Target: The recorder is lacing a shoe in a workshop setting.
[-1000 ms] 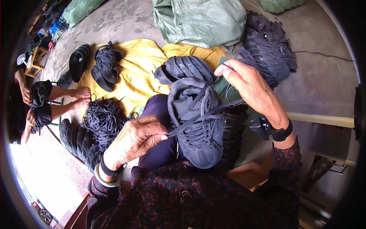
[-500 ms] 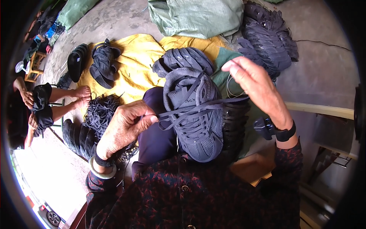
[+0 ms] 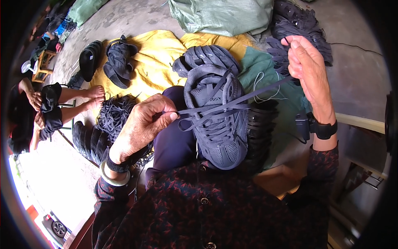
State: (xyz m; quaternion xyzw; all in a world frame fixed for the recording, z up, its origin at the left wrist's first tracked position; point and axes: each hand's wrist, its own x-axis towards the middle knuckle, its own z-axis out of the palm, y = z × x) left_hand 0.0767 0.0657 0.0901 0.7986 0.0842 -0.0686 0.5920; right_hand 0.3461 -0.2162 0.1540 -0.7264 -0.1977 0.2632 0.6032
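A dark grey lace-up shoe (image 3: 222,143) rests at my lap, its toe toward me and its collar pointing away. My left hand (image 3: 145,124) pinches a dark flat shoelace (image 3: 238,101) between thumb and fingertips, just left of the shoe. Raised to the far right, my right hand (image 3: 306,64) is closed on a lace too, which stretches taut from the shoe's throat up to it. Loose loops of lace cross over the tongue. Lower down, the lacing lies in rows toward the toe.
Stacked dark shoe uppers (image 3: 207,60) lie beyond the shoe on a yellow sheet (image 3: 153,50). More uppers (image 3: 298,25) are piled at the far right. A tangle of laces (image 3: 118,114) sits at my left. Another person's feet (image 3: 96,97) and hands show at far left.
My right hand has risen up and to the right, closing on the lace and drawing it out taut. My left hand keeps its pinch. The whole view has shifted slightly.
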